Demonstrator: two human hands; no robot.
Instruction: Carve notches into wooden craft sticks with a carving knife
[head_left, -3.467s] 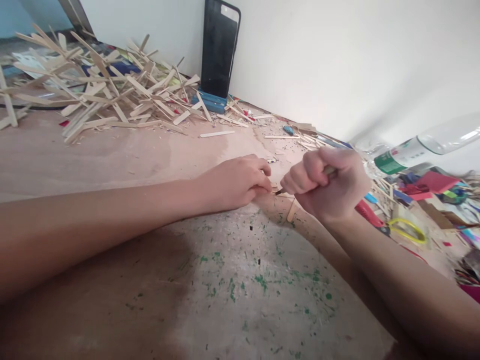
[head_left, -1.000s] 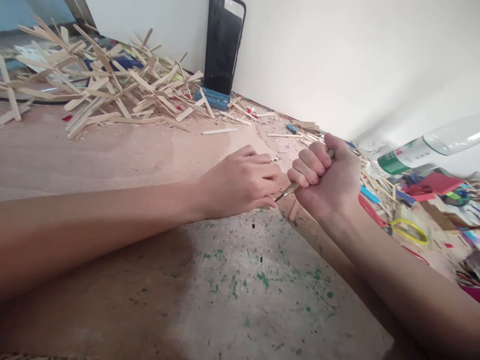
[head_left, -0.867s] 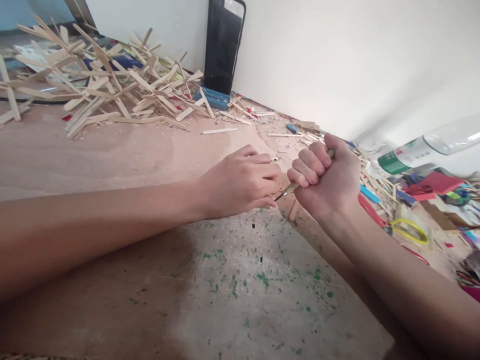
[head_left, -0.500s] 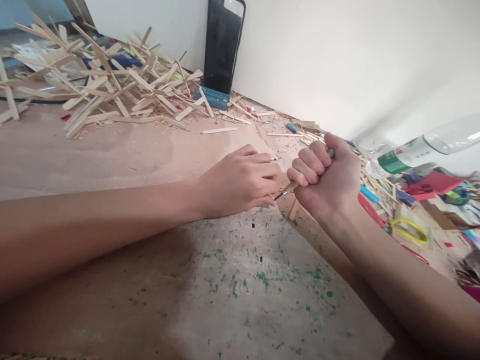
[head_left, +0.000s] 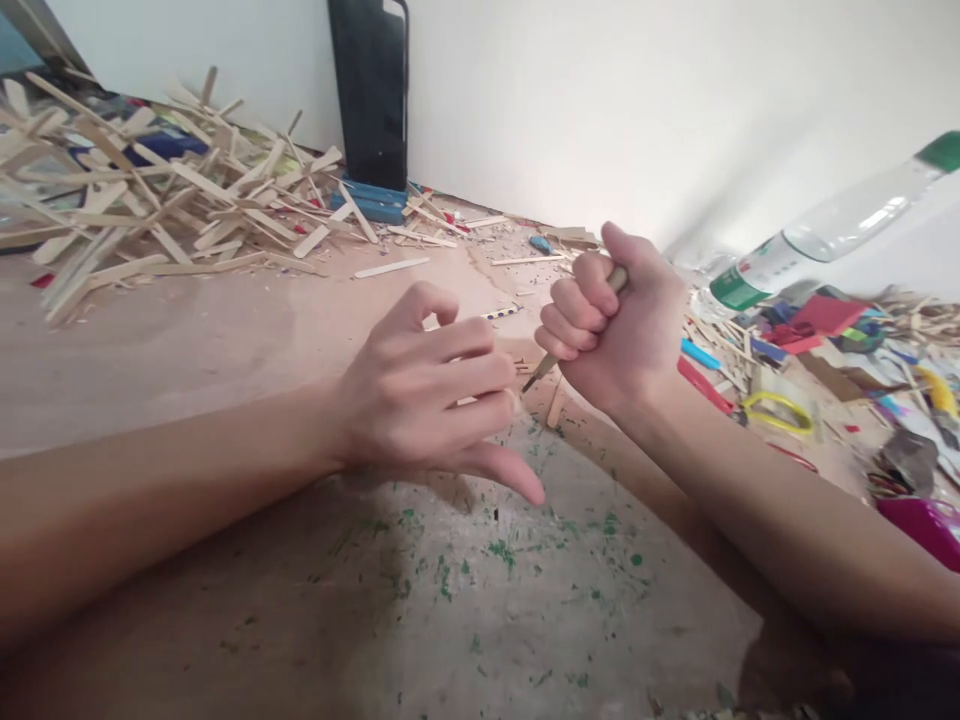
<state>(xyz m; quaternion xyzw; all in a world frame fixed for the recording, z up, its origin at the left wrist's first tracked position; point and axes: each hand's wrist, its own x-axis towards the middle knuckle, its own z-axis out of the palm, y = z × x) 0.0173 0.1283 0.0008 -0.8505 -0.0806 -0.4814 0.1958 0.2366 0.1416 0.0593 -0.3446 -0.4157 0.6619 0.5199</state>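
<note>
Knife (head_left: 541, 368) sits in a tight fist of the right hand (head_left: 611, 320), tip angled down for control. Left hand (head_left: 427, 395) is spread loose beside it, holding nothing I can see.

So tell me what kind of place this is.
Most likely a hobby or craft workbench. A big pile of wooden craft sticks lies along the wall, the board is nicked and flecked with green paint, and the right hand grips a small carving knife.
</note>
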